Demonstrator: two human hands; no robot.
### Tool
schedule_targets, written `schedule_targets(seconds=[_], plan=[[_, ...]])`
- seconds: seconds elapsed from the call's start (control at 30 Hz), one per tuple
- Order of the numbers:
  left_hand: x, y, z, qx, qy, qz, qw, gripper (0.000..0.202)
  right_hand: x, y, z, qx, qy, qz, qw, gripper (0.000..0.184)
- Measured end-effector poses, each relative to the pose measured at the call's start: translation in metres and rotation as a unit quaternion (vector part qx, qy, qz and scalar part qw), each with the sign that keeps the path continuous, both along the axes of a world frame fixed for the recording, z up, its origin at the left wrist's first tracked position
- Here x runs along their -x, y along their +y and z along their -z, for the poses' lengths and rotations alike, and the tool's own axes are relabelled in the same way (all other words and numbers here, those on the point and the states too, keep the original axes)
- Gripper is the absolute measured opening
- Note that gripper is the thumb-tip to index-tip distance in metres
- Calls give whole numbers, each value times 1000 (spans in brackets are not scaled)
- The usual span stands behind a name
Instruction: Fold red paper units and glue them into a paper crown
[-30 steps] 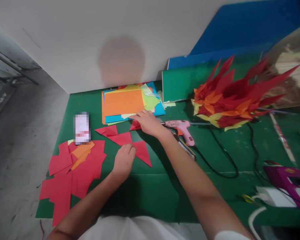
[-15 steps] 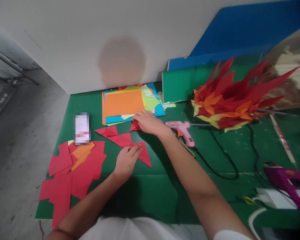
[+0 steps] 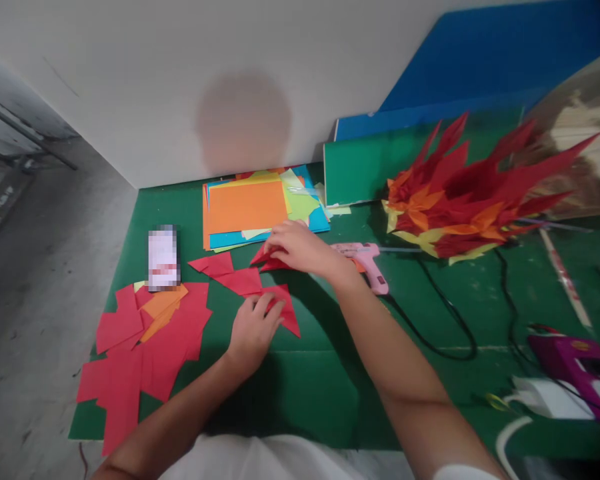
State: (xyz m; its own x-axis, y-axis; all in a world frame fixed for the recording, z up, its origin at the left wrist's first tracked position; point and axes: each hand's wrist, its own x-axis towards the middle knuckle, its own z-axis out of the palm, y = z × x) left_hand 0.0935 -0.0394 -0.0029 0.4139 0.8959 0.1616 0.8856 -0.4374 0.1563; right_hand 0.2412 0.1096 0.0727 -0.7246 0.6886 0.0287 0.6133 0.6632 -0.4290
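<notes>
- R. hand (image 3: 300,245): far red piece (image 3: 271,265) appears gripped betw. thumb & fingers, just below the near edge of the paper stack (image 3: 247,208); fingertips partly hidden.
- L. hand (image 3: 253,330): fingers bent & laid on near red piece (image 3: 291,313), farther below the stack; whether it's pinched or only pressed can't be told.
- Middle red piece (image 3: 244,280) & left red piece (image 3: 213,265) are left untouched below the stack, approx. in a row.
- Handling (judged): v. light, thin, fairly stiff at folds, soft elsewhere; easily creased or torn, prob. slid w/ little effort on the smooth green table (image 3: 310,387).
- Hold: best taken by a folded edge, w/ thumb & fingertip; sharp tips should be spared, as they'd be bent 1st.
- Glue gun (image 3: 377,275): seen right of & below the stack, partly hidden by the r. forearm.
</notes>
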Motion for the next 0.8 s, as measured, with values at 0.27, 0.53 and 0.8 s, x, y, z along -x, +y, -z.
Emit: schedule_targets(seconds=[0.27, 0.53, 0.8], plan=[[0, -3, -8, -55, -17, 22, 998, 13, -17, -66, -37, -75, 146, 92, 982, 12], [4, 3, -17, -18, -24, 1, 1000, 6, -64, -93, 8, 153, 251, 182, 938, 20], [16, 4, -13, -11, -48, -18, 999, 2, -58, -105, 33, 119, 158, 177, 964, 23]])
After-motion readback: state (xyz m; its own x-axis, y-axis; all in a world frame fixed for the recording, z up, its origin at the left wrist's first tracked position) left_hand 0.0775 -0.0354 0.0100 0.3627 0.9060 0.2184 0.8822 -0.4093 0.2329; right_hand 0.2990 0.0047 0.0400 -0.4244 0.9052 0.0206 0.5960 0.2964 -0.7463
